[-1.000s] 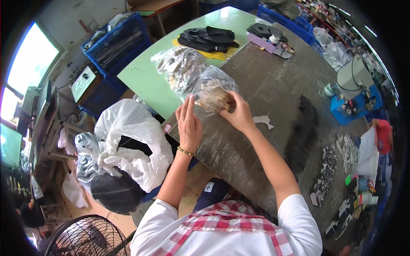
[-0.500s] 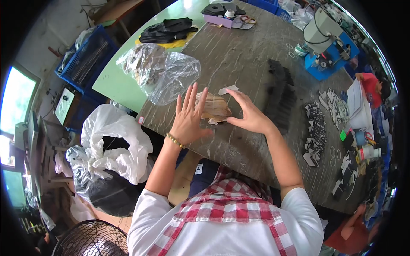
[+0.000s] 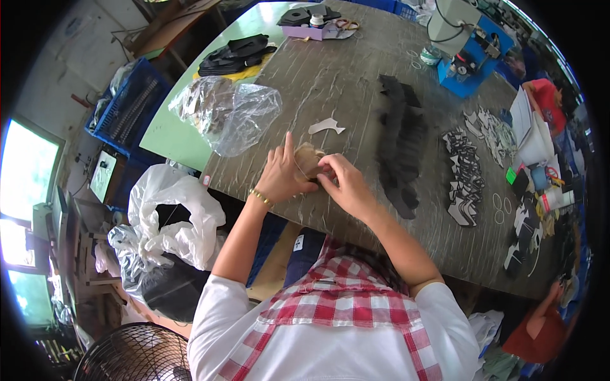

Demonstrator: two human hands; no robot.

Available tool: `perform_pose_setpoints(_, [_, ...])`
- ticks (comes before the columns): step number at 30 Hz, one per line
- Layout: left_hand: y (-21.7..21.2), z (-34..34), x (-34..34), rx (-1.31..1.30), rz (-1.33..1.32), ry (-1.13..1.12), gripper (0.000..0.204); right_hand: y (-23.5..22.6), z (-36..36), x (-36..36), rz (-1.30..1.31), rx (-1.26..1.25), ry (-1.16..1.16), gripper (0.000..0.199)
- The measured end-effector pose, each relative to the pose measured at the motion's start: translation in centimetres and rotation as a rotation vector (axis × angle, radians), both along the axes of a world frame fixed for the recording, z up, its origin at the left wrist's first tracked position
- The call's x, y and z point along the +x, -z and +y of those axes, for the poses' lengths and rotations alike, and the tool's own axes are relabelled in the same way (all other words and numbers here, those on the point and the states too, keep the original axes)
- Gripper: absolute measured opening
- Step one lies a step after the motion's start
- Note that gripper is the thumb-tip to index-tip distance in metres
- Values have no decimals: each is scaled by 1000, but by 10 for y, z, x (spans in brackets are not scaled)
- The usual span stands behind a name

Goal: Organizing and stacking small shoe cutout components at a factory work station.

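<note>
A small stack of tan, thin cut pieces [image 3: 307, 157] lies at the table's near left part, between my hands. My left hand [image 3: 279, 176] is around its left side, index finger pointing away and thumb along the near side. The fingers of my right hand [image 3: 346, 187] are pinched together at the stack's right edge. A thin line, perhaps a band, crosses the stack near my left fingers; it is too fine to make out. Just beyond lies a loose white cut piece [image 3: 326, 126].
A clear plastic bag [image 3: 251, 117] lies beyond my left hand. To the right are a row of black pieces [image 3: 401, 152], black-and-white cut pieces [image 3: 464, 174] and a blue machine [image 3: 473, 66]. White bags [image 3: 184, 216] stand left of the table, a fan [image 3: 136, 352] below.
My hands were spread apart around the stack; now they have closed in on it. The right hand has moved left and its fingers have pinched together. The whole view has shifted a little.
</note>
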State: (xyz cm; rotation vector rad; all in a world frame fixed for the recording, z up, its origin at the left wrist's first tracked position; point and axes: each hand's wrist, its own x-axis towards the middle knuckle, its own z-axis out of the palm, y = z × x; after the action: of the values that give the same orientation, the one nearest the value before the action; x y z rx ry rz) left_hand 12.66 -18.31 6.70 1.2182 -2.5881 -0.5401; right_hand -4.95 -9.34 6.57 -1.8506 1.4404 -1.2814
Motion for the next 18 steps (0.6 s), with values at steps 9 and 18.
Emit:
perform_pose_setpoints(9, [16,-10,16,781,518,-317,80,16,6,29,351,-287,172,21])
perform_pose_setpoints(18, [-11,-33,-10,869,87,-88,101,12,-2,45,843,-126,267,15])
